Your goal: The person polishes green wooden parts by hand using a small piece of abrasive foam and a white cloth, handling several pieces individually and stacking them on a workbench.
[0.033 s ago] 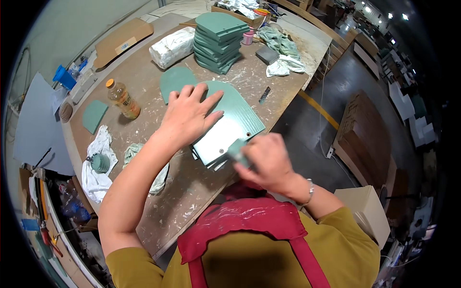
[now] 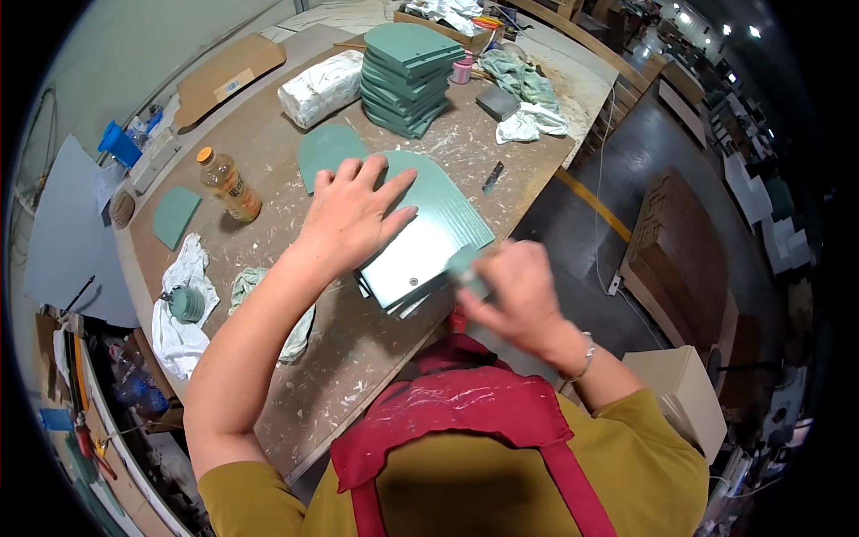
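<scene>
A green rounded panel (image 2: 428, 234) with a straight near edge and a screw hole lies at the table's front edge, on top of other thin pieces. My left hand (image 2: 356, 213) rests flat on it, fingers spread. My right hand (image 2: 521, 285) is closed round a small green block (image 2: 465, 268), blurred by motion. The block is against the panel's near right corner and covers part of that edge. Partly under the left hand's far side, another green panel (image 2: 327, 150) shows. Beyond it rises a stack of similar green panels (image 2: 407, 89).
On the worktable (image 2: 358, 394) stands an orange-capped bottle (image 2: 230, 185). A white wrapped bundle (image 2: 322, 88), a white rag (image 2: 185, 313) with a green jar (image 2: 186, 304), a dark block (image 2: 497, 103), more rags (image 2: 530, 123) and a dark blade-like strip (image 2: 493, 176) lie around.
My right hand and the green block have moved a little to the right along the panel's near edge, covering the right hole. My left hand has stayed in place.
</scene>
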A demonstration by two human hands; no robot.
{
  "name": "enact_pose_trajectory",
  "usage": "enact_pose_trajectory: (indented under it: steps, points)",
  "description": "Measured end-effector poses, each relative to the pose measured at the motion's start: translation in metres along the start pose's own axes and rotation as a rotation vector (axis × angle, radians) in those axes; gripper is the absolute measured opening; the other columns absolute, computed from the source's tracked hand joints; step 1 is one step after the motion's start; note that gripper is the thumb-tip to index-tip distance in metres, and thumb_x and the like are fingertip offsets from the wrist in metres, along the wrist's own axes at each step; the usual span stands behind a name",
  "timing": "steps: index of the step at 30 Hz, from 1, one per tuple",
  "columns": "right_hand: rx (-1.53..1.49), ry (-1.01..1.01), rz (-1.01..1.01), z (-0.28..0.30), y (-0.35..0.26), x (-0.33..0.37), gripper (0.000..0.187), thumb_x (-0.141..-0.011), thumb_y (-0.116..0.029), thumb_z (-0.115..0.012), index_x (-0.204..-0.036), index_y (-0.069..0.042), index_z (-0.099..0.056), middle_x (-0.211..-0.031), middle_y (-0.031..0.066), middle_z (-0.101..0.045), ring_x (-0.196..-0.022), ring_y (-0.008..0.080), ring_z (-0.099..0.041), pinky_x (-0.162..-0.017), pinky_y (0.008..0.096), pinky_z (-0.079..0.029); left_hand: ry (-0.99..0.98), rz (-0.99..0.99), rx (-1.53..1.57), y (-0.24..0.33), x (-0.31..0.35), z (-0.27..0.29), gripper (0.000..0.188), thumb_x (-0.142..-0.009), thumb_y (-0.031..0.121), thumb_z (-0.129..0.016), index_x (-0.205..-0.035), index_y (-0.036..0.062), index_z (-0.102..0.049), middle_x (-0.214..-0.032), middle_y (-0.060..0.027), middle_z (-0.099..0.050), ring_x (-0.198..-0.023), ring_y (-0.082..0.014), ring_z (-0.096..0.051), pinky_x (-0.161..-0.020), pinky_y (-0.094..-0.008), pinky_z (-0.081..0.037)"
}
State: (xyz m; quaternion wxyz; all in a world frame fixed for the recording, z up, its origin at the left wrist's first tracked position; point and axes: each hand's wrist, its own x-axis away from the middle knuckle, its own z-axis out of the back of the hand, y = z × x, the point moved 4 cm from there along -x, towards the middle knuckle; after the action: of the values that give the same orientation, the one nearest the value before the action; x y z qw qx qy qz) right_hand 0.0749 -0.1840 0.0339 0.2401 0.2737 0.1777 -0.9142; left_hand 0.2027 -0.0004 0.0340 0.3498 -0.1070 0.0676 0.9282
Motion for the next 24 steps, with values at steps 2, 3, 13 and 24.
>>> enact_pose_trajectory:
  steps: [2, 3, 13, 24]
  points:
    - [0.097, 0.047, -0.183, 0.016, 0.040, 0.014, 0.026, -0.074, -0.020, -0.074, -0.091, -0.009, -0.058, -0.086, 0.0094, -0.056, -0.084, 0.0298, -0.055, -0.078, 0.0406, -0.041, -0.005, -0.007, 0.030, 0.003, -0.002, 0.003, 0.046, -0.094, 0.040, -0.056, -0.136, 0.0211, -0.055, -0.131, -0.0081, -0.052, -0.122, -0.0284, -0.047, -0.098, -0.0440, -0.036]
    - [0.132, 0.042, -0.273, 0.025, 0.054, 0.018, 0.026, -0.075, -0.019, -0.074, -0.091, -0.008, -0.058, -0.086, 0.0100, -0.055, -0.083, 0.0307, -0.055, -0.077, 0.0408, -0.041, 0.039, 0.027, 0.082, -0.002, -0.001, 0.001, 0.046, -0.094, 0.040, -0.056, -0.135, 0.0195, -0.055, -0.132, -0.0090, -0.052, -0.123, -0.0293, -0.047, -0.099, -0.0458, -0.035]
    - [-1.143, 0.114, -0.545, 0.015, 0.037, -0.030, 0.027, -0.096, -0.018, -0.062, -0.117, -0.002, -0.056, -0.104, 0.0006, -0.059, -0.095, 0.0080, -0.054, -0.086, 0.0242, -0.044, 0.073, 0.689, -0.095, -0.089, 0.196, -0.156, 0.054, -0.087, 0.040, -0.067, -0.134, 0.0160, -0.055, -0.144, -0.0174, -0.045, -0.132, -0.0441, -0.039, -0.103, -0.0620, -0.030]
    - [-1.681, 0.115, -0.644, -0.060, 0.025, -0.073, 0.031, -0.098, -0.029, -0.054, -0.115, -0.003, -0.053, -0.104, 0.0045, -0.058, -0.093, 0.0129, -0.052, -0.085, 0.0276, -0.040, 0.396, 0.207, 0.367, 0.038, 0.083, 0.029, 0.026, -0.085, 0.015, -0.066, -0.110, 0.0061, -0.063, -0.121, -0.0153, -0.057, -0.114, -0.0348, -0.052, -0.099, -0.0440, -0.041]
